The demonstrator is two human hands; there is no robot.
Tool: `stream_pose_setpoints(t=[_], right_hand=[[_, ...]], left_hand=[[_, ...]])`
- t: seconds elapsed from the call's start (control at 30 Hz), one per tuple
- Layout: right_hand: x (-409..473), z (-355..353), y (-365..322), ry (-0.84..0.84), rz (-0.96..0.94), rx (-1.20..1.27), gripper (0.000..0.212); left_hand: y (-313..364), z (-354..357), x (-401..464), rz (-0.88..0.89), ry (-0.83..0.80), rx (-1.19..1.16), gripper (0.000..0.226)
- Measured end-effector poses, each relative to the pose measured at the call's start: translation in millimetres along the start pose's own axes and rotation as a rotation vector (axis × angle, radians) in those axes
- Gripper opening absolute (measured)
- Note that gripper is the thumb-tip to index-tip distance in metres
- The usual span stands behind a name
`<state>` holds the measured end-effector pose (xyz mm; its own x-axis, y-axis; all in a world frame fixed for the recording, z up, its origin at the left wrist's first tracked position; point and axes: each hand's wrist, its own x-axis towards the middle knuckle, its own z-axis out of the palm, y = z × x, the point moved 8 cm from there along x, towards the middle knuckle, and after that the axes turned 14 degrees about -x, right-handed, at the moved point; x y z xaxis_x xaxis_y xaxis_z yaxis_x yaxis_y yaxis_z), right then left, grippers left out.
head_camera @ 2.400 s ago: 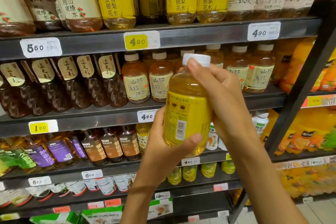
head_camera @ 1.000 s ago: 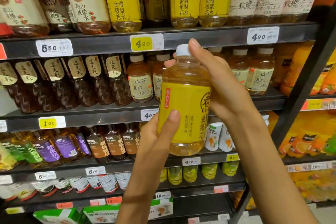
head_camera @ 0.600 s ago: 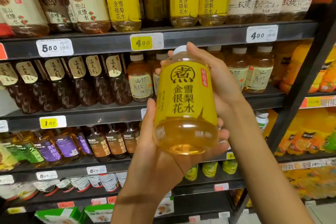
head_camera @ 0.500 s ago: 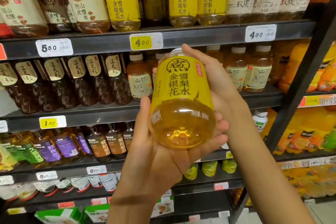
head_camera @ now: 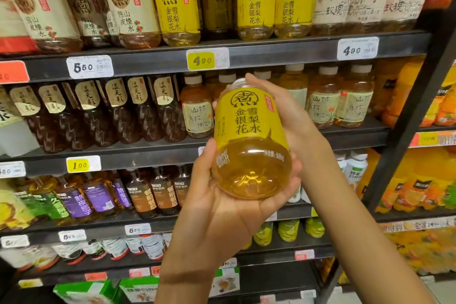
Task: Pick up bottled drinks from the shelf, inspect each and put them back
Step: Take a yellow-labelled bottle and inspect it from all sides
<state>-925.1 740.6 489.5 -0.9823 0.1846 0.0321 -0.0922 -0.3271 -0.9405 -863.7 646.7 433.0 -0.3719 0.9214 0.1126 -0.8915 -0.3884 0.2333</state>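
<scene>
1. Head view, nearest first: the left hand (head_camera: 222,207) comes up from 6 o'clock, palm turned up, and cups the base of the yellow-labelled bottle (head_camera: 249,140); its thumb lies along the bottle's 9 o'clock side and its fingers curl round the bottom at 4 o'clock.
2. The bottle sits at the centre of the view, in front of the shelves and touching none of them. It is tilted, base toward the camera and white cap (head_camera: 238,82) away at 12 o'clock. Pale golden liquid shows through the clear lower part.
3. The right hand (head_camera: 283,116) reaches in from 5 o'clock and grips the bottle's upper half from its 3 o'clock side, with a fingertip lying over the cap.
4. Behind the hands, the middle shelf (head_camera: 158,153) carries dark bottles at 9 o'clock and amber bottles with pale labels (head_camera: 323,96) at 2 o'clock.
5. Farther up, at 12 o'clock, the upper shelf (head_camera: 283,52) holds matching yellow bottles (head_camera: 255,0), with a yellow price tag (head_camera: 201,60) on its edge.
6. At 3 o'clock, orange drinks (head_camera: 424,180) fill the neighbouring rack.
</scene>
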Motion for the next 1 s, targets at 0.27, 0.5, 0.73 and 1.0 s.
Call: stream_pose_setpoints(t=[0.27, 0.5, 0.73, 1.0], right_hand=[[-16.8, 7.0, -41.0, -0.118, -0.33, -0.095, 0.027], [-35.4, 15.8, -56.4, -0.12, -0.519, -0.255, 0.026], [-52.3, 7.2, -51.4, -0.037, -0.569, -0.616, 0.029], [-65.3, 15.1, -31.7, -0.168, -0.693, -0.61, 0.054]], left_hand=[[25.0, -4.8, -7.8, 0.256, 0.087, 0.781, 0.053], [24.5, 3.2, 3.0, 0.243, -0.016, 1.149, 0.072], [51.7, 5.6, 6.4, 0.548, 0.102, 1.229, 0.077], [67.3, 2.1, 10.4, 0.75, 0.106, 1.417, 0.088]])
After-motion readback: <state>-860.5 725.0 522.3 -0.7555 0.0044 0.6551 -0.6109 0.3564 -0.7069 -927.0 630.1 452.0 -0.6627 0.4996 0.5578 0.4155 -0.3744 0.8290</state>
